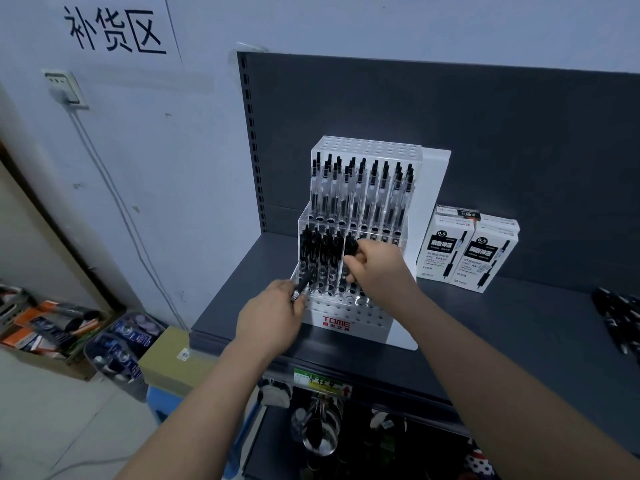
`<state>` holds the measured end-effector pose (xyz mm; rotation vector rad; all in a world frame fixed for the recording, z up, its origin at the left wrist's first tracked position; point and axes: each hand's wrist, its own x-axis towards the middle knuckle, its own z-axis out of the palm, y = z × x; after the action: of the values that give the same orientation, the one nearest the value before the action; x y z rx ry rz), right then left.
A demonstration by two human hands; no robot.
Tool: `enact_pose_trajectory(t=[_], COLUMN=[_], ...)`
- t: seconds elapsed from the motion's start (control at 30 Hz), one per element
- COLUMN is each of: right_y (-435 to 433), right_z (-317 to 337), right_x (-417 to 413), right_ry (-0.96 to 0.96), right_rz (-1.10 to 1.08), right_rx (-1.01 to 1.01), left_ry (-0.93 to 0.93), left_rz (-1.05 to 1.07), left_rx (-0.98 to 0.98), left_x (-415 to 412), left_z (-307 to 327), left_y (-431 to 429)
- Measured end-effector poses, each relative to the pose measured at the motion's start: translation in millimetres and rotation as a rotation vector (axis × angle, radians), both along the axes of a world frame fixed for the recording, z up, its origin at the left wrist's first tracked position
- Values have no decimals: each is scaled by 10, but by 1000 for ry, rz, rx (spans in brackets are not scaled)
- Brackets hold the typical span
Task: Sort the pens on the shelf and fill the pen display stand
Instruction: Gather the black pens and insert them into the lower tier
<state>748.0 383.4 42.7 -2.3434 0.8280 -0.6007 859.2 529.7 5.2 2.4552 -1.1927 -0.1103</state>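
Note:
A clear tiered pen display stand [349,323] with a red logo stands on the dark shelf [485,327]. Its upper tier holds several clear pens with black caps [363,192]. The left part of the lower tier holds several black pens [320,251]. My left hand [273,318] grips one black pen [300,287] at the stand's front left corner. My right hand [375,268] is closed on another black pen [350,249], held upright over the middle of the lower tier.
Two white pen boxes [467,252] stand to the right of the stand, a third behind them. A dark patterned item [620,317] lies at the shelf's right edge. Boxes and bins [117,344] sit on the floor at left. More goods hang below the shelf.

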Motion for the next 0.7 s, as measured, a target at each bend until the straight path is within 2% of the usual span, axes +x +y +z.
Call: enact_pose_trajectory(t=[0.2, 0.37, 0.47, 0.57, 0.7], right_y=[-28, -48, -69, 43, 129], right_z=[33, 76, 33, 48, 41], right_x=[159, 106, 19, -103, -156], right_ry=[206, 300, 229, -37, 20], right_rz=[-21, -65, -23, 139, 364], right_rx=[-36, -98, -131, -228, -288], left_ry=[30, 142, 132, 92, 150], left_rz=[10, 49, 5, -90, -188], left_rx=[-8, -151, -200, -184, -234], left_x=[-14, -35, -62, -98, -154], left_z=[32, 80, 139, 224, 326], left_y=[6, 43, 86, 95, 42])
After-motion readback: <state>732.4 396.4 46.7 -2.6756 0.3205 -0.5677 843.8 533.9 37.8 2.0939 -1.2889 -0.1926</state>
